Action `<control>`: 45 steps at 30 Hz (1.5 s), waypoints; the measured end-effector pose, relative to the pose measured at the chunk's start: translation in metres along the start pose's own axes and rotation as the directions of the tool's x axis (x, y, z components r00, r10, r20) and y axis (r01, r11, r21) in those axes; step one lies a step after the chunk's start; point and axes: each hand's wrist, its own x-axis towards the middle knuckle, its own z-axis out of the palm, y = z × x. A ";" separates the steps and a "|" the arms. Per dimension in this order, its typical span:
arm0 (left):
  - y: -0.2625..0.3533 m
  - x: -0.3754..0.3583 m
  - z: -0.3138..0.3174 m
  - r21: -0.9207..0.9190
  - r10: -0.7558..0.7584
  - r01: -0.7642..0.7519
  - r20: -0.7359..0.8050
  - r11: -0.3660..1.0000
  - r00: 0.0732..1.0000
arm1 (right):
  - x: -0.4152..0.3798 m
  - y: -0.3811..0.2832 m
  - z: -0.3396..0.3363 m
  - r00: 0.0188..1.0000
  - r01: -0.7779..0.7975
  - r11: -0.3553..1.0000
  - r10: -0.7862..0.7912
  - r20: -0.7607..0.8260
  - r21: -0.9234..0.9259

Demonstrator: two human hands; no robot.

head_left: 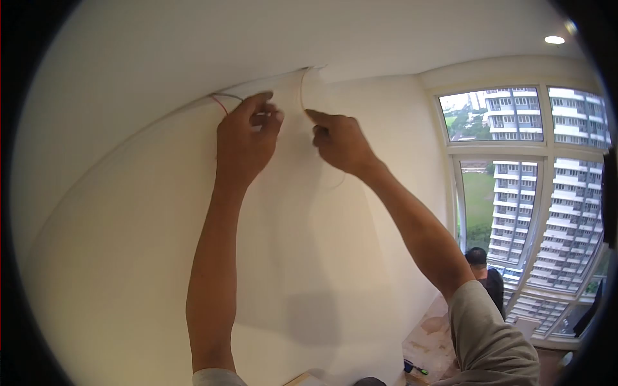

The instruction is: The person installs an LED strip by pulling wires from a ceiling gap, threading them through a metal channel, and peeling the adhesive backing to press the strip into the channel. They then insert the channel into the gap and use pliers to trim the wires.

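Note:
Both my hands are raised to the top of a pale wall, just under the ceiling. My left hand (250,132) is half curled, its thumb and fingers bent toward each other. A red wire (221,105) and a grey wire (228,96) run from the ceiling edge into or behind this hand; the fingers partly hide their ends. To the right, my right hand (344,141) is closed with the index finger pointing up and left, gripping a thin orange-brown wire (302,90). That wire hangs from a gap in the ceiling edge, and a thin loose length curves below the hand.
Large windows (496,151) stand at the right, with tall buildings outside. Lower right, a person in dark clothing (494,286) is near the window. On the floor (431,338) lies a dark tool with green (415,367). A ceiling light (554,40) glows above.

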 end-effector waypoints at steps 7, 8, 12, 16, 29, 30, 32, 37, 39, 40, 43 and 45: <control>0.012 0.018 0.070 -0.780 -0.387 0.445 0.283 0.440 0.878 | -0.009 0.036 -0.045 0.968 -0.228 0.969 0.214 0.131 0.099; 0.012 0.019 0.087 -0.792 -0.389 0.445 0.287 0.418 0.876 | -0.008 0.039 -0.054 0.967 -0.231 0.972 0.225 0.121 0.035; 0.005 0.021 0.141 -0.826 -0.383 0.435 0.295 0.359 0.875 | 0.006 0.059 -0.090 0.984 -0.152 0.945 0.172 0.044 -0.290; -0.005 0.016 0.162 -0.886 -0.279 0.354 0.274 0.299 0.920 | 0.021 0.048 -0.112 0.994 -0.093 0.837 0.105 -0.008 -0.539; 0.008 0.010 0.200 -0.893 -0.305 0.236 0.119 0.382 0.945 | 0.043 0.028 -0.138 0.984 0.140 0.503 -0.165 0.064 -0.853; 0.009 0.011 0.203 -0.899 -0.309 0.233 0.117 0.372 0.944 | 0.044 0.026 -0.140 0.984 0.146 0.494 -0.164 0.073 -0.857; 0.008 0.013 0.209 -0.855 -0.304 0.275 0.147 0.440 0.941 | 0.047 0.026 -0.145 0.984 0.133 0.495 -0.167 0.056 -0.859; 0.015 0.013 0.209 -0.850 -0.309 0.305 0.180 0.428 0.934 | 0.054 0.023 -0.159 0.976 0.180 0.444 -0.190 0.104 -0.878; 0.017 0.012 0.206 -0.856 -0.306 0.310 0.190 0.413 0.933 | 0.055 0.021 -0.161 0.975 0.180 0.434 -0.195 0.104 -0.883; 0.017 0.011 0.202 -0.853 -0.309 0.296 0.169 0.430 0.936 | 0.055 0.019 -0.159 0.982 0.160 0.463 -0.161 0.095 -0.872; 0.015 0.013 0.206 -0.879 -0.318 0.209 0.069 0.428 0.945 | 0.052 0.014 -0.144 0.998 0.041 0.612 0.015 0.064 -0.790; 0.012 0.015 0.205 -0.901 -0.319 0.135 -0.004 0.413 0.948 | 0.048 0.009 -0.125 0.968 -0.113 0.805 0.220 0.117 -0.583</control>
